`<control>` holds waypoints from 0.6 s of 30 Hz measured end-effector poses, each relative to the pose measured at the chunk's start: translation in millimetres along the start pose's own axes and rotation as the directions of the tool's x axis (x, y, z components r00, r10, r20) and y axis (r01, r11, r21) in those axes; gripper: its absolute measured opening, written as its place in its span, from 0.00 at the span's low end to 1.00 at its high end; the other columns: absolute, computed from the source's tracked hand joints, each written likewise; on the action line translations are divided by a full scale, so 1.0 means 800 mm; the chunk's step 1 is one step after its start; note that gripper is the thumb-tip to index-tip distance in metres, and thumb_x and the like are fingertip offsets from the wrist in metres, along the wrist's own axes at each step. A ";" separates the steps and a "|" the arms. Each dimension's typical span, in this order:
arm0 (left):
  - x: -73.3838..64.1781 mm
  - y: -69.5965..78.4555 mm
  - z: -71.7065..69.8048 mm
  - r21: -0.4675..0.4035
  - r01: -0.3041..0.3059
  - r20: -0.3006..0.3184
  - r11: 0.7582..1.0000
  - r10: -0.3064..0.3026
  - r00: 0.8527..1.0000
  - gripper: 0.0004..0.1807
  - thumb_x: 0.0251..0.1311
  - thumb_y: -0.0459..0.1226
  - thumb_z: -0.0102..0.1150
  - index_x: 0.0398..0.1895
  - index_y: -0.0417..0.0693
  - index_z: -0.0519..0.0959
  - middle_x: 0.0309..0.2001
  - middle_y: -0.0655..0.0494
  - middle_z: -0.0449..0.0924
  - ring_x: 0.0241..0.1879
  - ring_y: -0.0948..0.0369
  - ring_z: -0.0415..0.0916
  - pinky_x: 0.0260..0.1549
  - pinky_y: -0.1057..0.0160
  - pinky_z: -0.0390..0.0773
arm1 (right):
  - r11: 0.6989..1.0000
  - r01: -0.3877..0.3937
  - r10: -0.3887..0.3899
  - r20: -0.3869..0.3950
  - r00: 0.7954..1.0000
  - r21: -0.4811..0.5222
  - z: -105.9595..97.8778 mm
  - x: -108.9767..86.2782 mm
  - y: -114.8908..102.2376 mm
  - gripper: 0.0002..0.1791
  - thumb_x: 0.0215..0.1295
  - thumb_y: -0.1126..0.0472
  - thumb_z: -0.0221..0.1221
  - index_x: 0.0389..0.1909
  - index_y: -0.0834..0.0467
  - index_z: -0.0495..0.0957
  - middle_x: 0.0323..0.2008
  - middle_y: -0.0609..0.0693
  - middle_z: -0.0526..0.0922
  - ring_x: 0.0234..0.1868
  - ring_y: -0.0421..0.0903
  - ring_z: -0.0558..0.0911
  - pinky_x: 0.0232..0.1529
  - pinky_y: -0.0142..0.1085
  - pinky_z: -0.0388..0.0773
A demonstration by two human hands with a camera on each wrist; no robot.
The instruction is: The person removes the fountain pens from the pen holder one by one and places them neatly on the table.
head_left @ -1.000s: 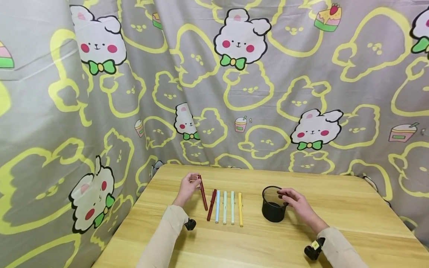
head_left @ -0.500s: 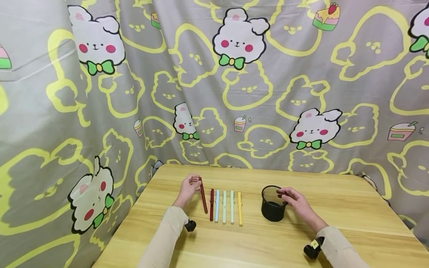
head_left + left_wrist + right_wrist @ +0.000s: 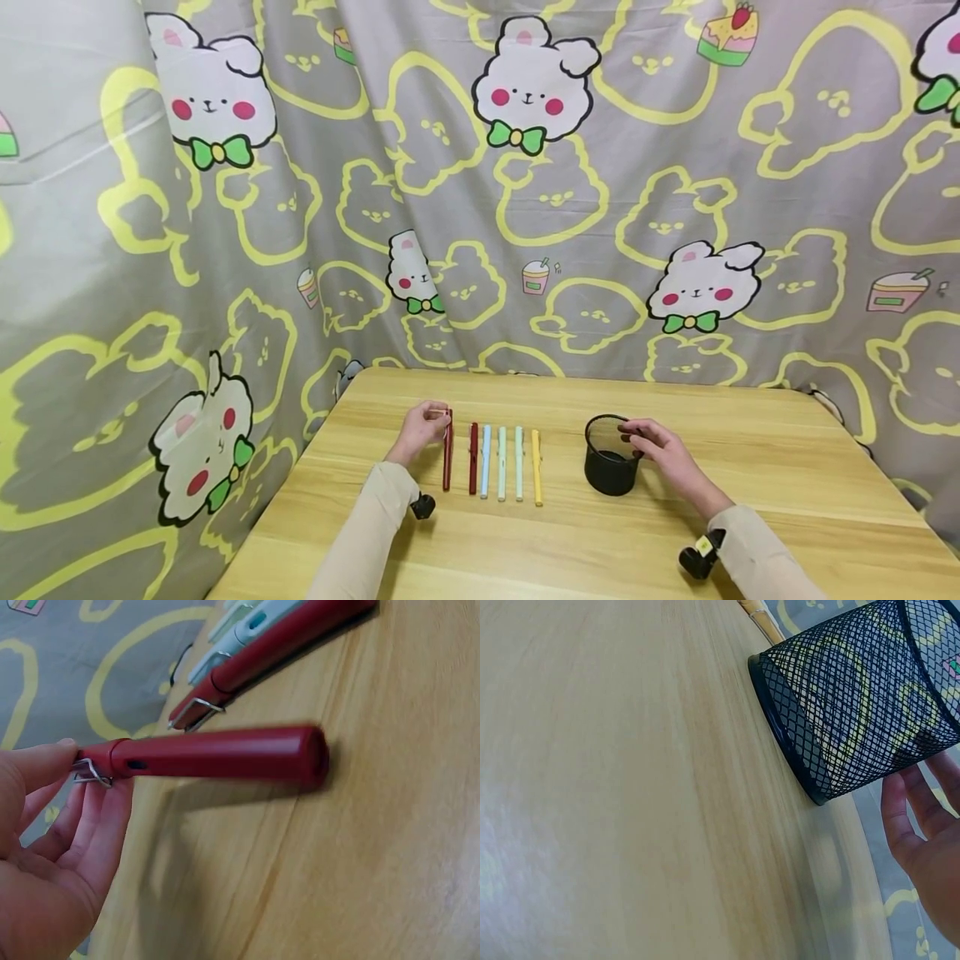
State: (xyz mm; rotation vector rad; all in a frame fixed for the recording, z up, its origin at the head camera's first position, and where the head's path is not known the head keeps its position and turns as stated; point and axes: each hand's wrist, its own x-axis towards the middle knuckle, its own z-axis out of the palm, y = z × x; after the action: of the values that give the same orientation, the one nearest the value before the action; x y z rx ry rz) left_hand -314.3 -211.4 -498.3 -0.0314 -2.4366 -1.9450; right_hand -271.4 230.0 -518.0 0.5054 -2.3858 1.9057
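Note:
My left hand (image 3: 418,431) pinches a dark red pen (image 3: 447,462) by its clip end at the left of the table. In the left wrist view, thumb and fingers hold the cap end of that pen (image 3: 217,756); whether its far end touches the wood, I cannot tell. To its right a second red pen (image 3: 473,458), a light blue pen (image 3: 486,462), two pale green pens (image 3: 511,463) and a yellow pen (image 3: 537,468) lie in a row. On the right, my right hand (image 3: 667,457) holds the side of a black mesh pen holder (image 3: 611,475), some fingertips showing through the mesh.
The wooden table (image 3: 570,550) reaches back to a grey curtain (image 3: 480,200) with cartoon prints. Another curtain stretch hangs along the left side. Black wrist cameras (image 3: 422,506) sit near both beige sleeves (image 3: 367,533).
My left hand has lowered and straightened the red pen, slightly left of where it was. The second red pen turned from slanted to straight. My right hand stays at the pen holder.

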 end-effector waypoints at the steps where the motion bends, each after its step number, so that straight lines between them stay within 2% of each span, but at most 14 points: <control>1: 0.004 -0.007 0.001 0.013 0.002 -0.009 1.000 -0.002 1.000 0.17 0.62 0.28 0.56 0.53 0.29 0.72 0.42 0.41 0.76 0.35 0.55 0.77 0.34 0.57 0.82 | 1.000 0.000 0.000 -0.001 1.000 -0.001 0.000 0.000 0.000 0.19 0.72 0.58 0.51 0.55 0.68 0.71 0.55 0.65 0.75 0.49 0.41 0.78 0.42 0.31 0.75; 4: 0.007 -0.016 0.002 0.042 -0.001 -0.018 0.999 0.002 1.000 0.17 0.62 0.28 0.57 0.52 0.29 0.72 0.40 0.42 0.77 0.34 0.56 0.76 0.30 0.59 0.81 | 1.000 -0.005 0.005 -0.006 1.000 0.002 0.000 0.000 0.000 0.19 0.71 0.58 0.51 0.55 0.68 0.71 0.55 0.66 0.74 0.49 0.42 0.78 0.42 0.31 0.75; 11: 0.009 -0.021 0.004 0.014 0.033 -0.004 0.999 -0.033 0.999 0.17 0.60 0.25 0.57 0.53 0.26 0.72 0.37 0.43 0.76 0.31 0.57 0.76 0.31 0.59 0.82 | 1.000 -0.010 0.010 0.002 1.000 0.007 0.000 -0.001 -0.001 0.20 0.72 0.58 0.51 0.56 0.68 0.71 0.57 0.67 0.72 0.51 0.43 0.77 0.43 0.32 0.75; 18: 0.014 -0.022 0.007 0.015 0.058 0.051 0.998 -0.059 0.997 0.20 0.56 0.23 0.59 0.53 0.26 0.71 0.40 0.41 0.75 0.34 0.57 0.77 0.34 0.59 0.82 | 1.000 -0.023 0.023 -0.007 1.000 0.004 0.000 0.000 -0.001 0.19 0.72 0.58 0.51 0.55 0.68 0.71 0.55 0.66 0.74 0.49 0.38 0.77 0.43 0.32 0.75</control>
State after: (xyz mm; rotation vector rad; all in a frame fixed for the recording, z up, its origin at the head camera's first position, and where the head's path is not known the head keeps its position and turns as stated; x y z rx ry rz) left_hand -326.0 -209.9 -516.1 -0.0096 -2.5101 -1.9753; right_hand -270.8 229.9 -517.1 0.4735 -2.3940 1.9189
